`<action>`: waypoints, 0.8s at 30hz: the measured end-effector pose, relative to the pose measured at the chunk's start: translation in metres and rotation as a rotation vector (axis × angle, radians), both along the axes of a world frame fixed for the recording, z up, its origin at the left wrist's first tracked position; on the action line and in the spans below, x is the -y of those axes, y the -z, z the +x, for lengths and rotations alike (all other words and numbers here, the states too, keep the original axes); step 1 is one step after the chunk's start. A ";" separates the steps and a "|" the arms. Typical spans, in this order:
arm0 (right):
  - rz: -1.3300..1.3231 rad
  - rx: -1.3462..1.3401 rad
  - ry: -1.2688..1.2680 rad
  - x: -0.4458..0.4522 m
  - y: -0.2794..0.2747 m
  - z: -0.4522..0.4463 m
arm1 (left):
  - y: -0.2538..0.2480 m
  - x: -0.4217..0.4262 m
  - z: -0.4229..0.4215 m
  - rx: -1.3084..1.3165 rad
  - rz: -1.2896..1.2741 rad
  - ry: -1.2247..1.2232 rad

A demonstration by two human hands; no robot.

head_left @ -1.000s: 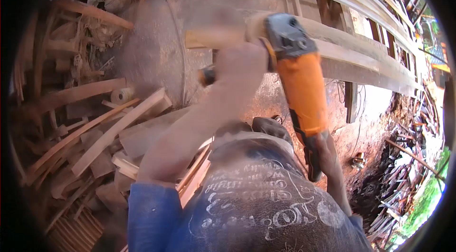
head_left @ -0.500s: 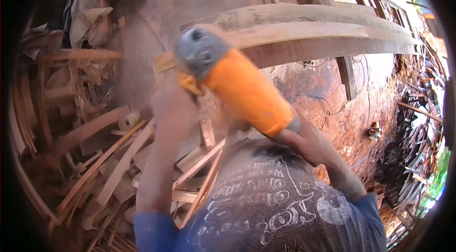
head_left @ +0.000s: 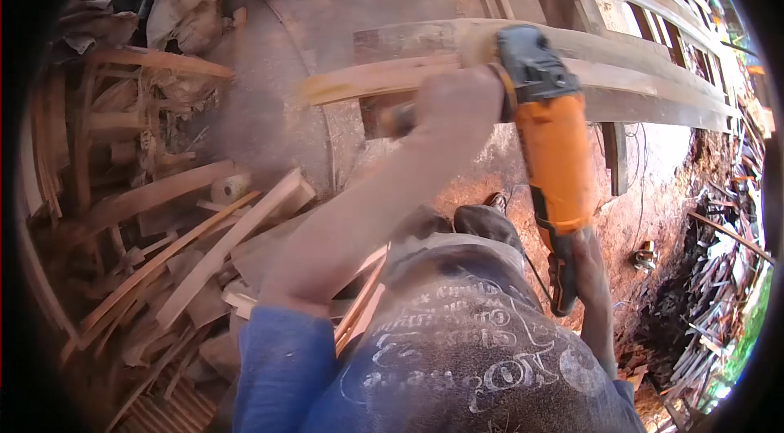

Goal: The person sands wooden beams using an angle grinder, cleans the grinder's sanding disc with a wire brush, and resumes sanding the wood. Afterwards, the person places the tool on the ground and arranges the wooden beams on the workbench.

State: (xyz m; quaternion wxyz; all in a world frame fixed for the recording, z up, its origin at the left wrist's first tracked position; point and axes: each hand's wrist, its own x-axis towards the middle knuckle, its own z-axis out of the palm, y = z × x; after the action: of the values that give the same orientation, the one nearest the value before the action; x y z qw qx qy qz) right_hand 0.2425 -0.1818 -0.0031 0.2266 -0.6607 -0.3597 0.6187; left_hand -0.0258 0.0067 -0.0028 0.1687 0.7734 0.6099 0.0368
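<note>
An orange and dark grey power tool (head_left: pixel 557 147) lies across the middle of the view, its grey head over long wooden boards (head_left: pixel 392 78). My left hand (head_left: pixel 461 102) is closed near the tool's head, around what looks like a side handle, partly blurred. My right hand (head_left: pixel 584 257) wraps round the dark rear grip. A blurred round part at the tool's head meets the upper boards, and its exact contact is hidden. Hazy dust hangs to the left of the boards.
Wood offcuts (head_left: pixel 229 249) lie heaped at the left, beside a pale roll (head_left: pixel 231 188) and crumpled sacking (head_left: pixel 186 13). A small metal object (head_left: pixel 645 256) sits on the reddish ground at the right, near piled scraps (head_left: pixel 719 302). A dark shoe (head_left: pixel 488 225) shows below the boards.
The tool swung left along the boards with both hands, then came back right. It now points more upright, and my left arm reaches across again. The camera view has also shifted.
</note>
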 end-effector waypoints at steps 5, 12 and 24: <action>0.092 -0.023 -0.369 -0.062 -0.025 -0.090 | 0.010 0.058 -0.124 -0.077 0.150 -0.237; 0.055 0.061 -0.674 -0.095 -0.029 -0.130 | -0.015 0.086 -0.173 -0.172 -0.149 -0.560; -0.163 0.035 -0.131 -0.048 -0.038 0.056 | -0.011 -0.006 0.046 -0.039 -0.244 -0.038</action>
State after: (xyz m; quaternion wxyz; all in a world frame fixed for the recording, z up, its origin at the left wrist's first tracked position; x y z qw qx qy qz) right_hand 0.2989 -0.1341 0.0345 0.1249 -0.6627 -0.3544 0.6478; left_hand 0.0207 0.0132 0.0084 0.2489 0.7361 0.6275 -0.0494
